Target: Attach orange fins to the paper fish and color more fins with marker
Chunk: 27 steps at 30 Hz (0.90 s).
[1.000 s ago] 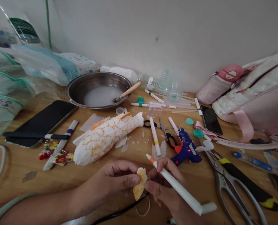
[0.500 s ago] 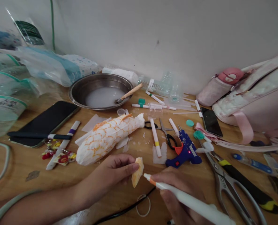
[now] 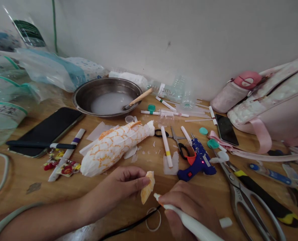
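Observation:
Between the thumb and fingers of my left hand [image 3: 128,182] is a small fin-shaped paper piece [image 3: 147,189], white at the top and coloured orange-yellow below. My right hand [image 3: 189,207] grips a white marker [image 3: 186,217] with an orange band. Its tip points left and sits just beside the paper piece, slightly apart. Behind my left hand lies a white paper fish [image 3: 113,147] on its side, with orange scale lines and an orange fin on top. A white marker with a yellow band [image 3: 166,147] lies on a paper scrap beyond my hands.
A metal basin [image 3: 108,113] of cloudy liquid with a wooden-handled brush [image 3: 140,98] stands behind the fish. Right of centre lie a blue glue gun [image 3: 200,160], black scissors [image 3: 180,144] and large metal shears [image 3: 244,197]. A black phone [image 3: 48,130] lies left; a pink bag [image 3: 277,100] stands right.
My right hand has shifted a little left and turned the marker, with its tip staying near the paper piece. The paper piece has tilted slightly in my left hand.

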Each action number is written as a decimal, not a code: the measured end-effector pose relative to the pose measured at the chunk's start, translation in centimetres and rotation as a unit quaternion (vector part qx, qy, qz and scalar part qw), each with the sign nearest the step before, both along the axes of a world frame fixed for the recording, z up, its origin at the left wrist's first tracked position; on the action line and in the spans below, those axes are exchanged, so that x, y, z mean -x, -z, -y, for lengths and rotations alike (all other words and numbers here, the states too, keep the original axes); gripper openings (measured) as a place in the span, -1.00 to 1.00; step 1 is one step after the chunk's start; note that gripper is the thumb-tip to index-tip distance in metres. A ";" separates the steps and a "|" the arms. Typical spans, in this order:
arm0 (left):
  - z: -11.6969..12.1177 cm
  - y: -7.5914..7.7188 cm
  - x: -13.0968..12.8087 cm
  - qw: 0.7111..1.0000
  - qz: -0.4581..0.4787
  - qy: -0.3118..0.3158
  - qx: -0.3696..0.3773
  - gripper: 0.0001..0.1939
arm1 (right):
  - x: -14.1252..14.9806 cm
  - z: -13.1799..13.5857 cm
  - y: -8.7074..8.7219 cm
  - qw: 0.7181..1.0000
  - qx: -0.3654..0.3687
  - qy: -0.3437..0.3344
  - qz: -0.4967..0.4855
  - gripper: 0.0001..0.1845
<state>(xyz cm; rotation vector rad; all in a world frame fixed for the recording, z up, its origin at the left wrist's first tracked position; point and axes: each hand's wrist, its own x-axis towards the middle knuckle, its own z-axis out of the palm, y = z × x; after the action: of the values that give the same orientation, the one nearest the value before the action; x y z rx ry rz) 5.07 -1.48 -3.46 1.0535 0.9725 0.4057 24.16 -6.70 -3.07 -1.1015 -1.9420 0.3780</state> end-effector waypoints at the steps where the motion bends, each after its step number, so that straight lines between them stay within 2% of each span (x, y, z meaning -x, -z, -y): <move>1: 0.0 0.0 0.0 1.000 -0.001 -0.001 0.002 -0.67 | 0.0 0.0 -0.1 1.000 0.000 -0.001 -0.002 -0.76; 8: 0.0 0.1 -0.1 1.000 0.013 -0.012 0.014 -0.65 | -0.2 -0.3 -1.0 0.999 -0.016 -0.023 0.017 -0.83; 14: 0.0 0.0 -0.1 1.000 0.009 -0.010 0.015 -0.63 | 0.0 -0.5 -1.2 0.998 -0.034 -0.044 0.021 -0.72; 18: 0.0 -0.1 -0.2 1.000 0.005 -0.019 0.023 -0.62 | 0.1 -0.6 -1.5 0.998 -0.052 -0.028 0.024 -0.67; 23: 0.0 -0.1 -0.2 0.998 0.026 -0.035 0.038 -0.62 | 0.3 -0.8 -2.0 0.996 -0.056 -0.059 0.024 -0.64; 27: -0.1 -0.2 -0.2 0.998 0.025 -0.029 0.041 -0.63 | 0.5 -0.9 -2.3 0.997 -0.053 -0.053 0.026 -0.66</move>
<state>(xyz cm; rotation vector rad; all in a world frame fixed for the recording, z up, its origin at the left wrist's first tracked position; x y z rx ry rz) 5.24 -1.42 -3.30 0.9395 0.9678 0.4348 23.71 -5.77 -0.82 -0.9510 -2.0478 0.3038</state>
